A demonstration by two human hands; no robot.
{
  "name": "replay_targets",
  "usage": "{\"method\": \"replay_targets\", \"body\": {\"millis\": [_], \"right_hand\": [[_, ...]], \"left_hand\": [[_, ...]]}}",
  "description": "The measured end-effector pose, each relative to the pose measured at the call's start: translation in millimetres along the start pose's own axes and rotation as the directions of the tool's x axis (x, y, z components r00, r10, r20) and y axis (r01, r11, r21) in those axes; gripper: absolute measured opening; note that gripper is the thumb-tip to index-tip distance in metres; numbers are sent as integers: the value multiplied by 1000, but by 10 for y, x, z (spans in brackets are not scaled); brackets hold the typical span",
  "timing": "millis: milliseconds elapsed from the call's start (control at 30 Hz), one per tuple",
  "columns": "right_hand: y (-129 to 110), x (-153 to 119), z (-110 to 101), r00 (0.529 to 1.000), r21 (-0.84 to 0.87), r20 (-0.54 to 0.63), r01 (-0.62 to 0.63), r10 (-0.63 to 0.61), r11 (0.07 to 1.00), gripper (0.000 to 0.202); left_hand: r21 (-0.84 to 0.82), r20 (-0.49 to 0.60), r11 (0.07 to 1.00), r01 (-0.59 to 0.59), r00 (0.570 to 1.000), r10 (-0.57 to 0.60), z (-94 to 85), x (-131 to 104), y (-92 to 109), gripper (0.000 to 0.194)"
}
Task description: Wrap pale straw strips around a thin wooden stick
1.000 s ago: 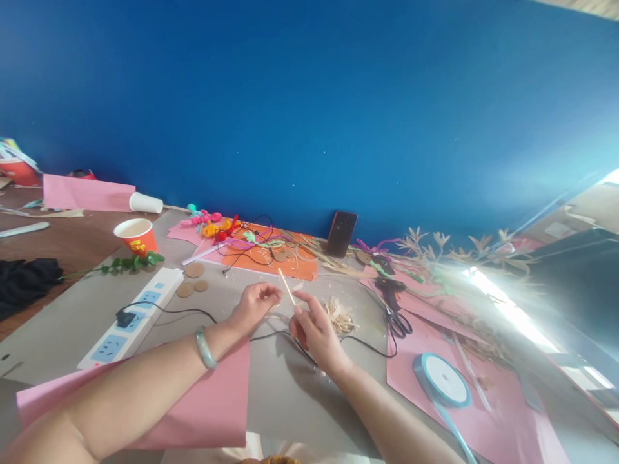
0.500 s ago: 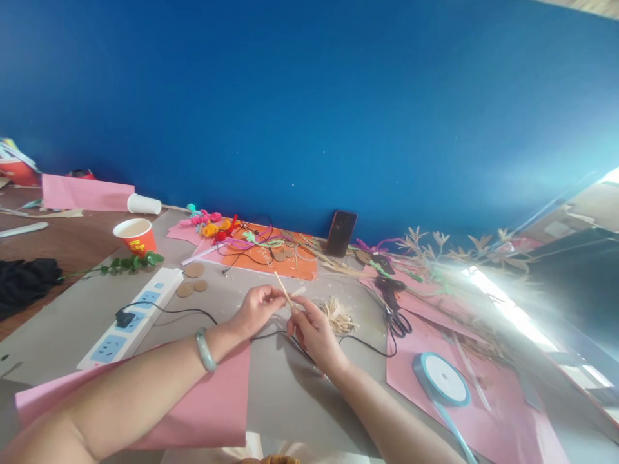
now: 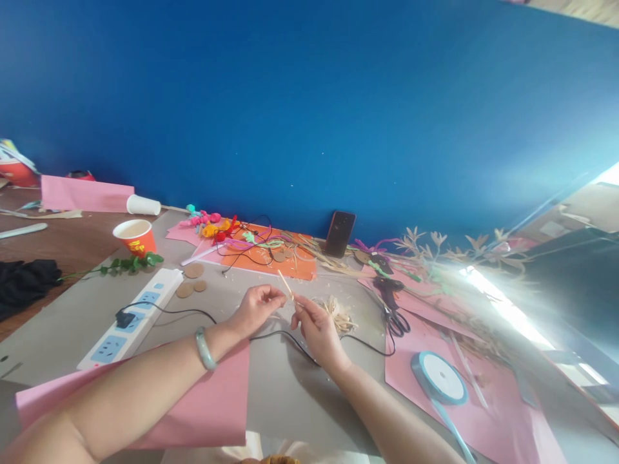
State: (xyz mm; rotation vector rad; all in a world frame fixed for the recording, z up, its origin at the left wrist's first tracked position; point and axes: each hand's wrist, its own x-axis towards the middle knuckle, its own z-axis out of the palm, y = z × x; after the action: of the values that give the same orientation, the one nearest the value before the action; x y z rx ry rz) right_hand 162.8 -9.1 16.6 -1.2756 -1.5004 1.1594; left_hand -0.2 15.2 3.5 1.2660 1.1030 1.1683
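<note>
A thin pale stick or strip (image 3: 284,282) stands tilted between my hands above the grey table, too small to name exactly. My right hand (image 3: 316,328) pinches its lower end between thumb and forefinger. Just to the left, my left hand (image 3: 258,308), with a pale green bangle (image 3: 206,349) on the wrist, has its thumb and fingertips pressed together. Whether something tiny sits in that pinch I cannot make out. Behind my right hand lies a bundle of pale raffia-like strips (image 3: 339,314).
A white power strip (image 3: 130,322) with a black cable lies left, near a red paper cup (image 3: 135,237). A phone (image 3: 340,233) leans on the blue wall. Right are a glue gun (image 3: 388,288), scissors (image 3: 397,322), a ribbon spool (image 3: 441,379) and pink paper (image 3: 406,364).
My hands have drawn slightly apart, the right one shifting a little to the right. The pale stick has shifted slightly right and now stands in the right hand's pinch.
</note>
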Motion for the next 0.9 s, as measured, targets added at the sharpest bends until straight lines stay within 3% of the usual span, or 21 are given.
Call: {"method": "replay_targets", "body": {"millis": [267,433,500,567,700,900], "right_hand": [[15,68,-116,992,-58,-122,34,-41,998,42],[-40,112,-182,970,128,-244,14,18,992,52],[-81,92,-171,982,235,-183,-7,52,972,59],[-115,49,-131,997,285,-41,-53,67,957,65],[-134,-26,-21,978,226,176,-149,110,963,65],[-86,-3,28,968,204,200,-189,148,961,49]], "left_hand": [[-28,3,999,39,999,-39,-9,-4,9,19],[-92,-36,993,68,997,-71,-20,20,-30,26],[-133,-50,988,79,995,-86,-26,36,-55,29],[-159,-54,984,75,995,-85,-31,49,-81,30],[-99,-32,994,35,999,-39,-30,41,-98,25],[-20,57,999,-42,997,43,-8,-12,-18,16]]}}
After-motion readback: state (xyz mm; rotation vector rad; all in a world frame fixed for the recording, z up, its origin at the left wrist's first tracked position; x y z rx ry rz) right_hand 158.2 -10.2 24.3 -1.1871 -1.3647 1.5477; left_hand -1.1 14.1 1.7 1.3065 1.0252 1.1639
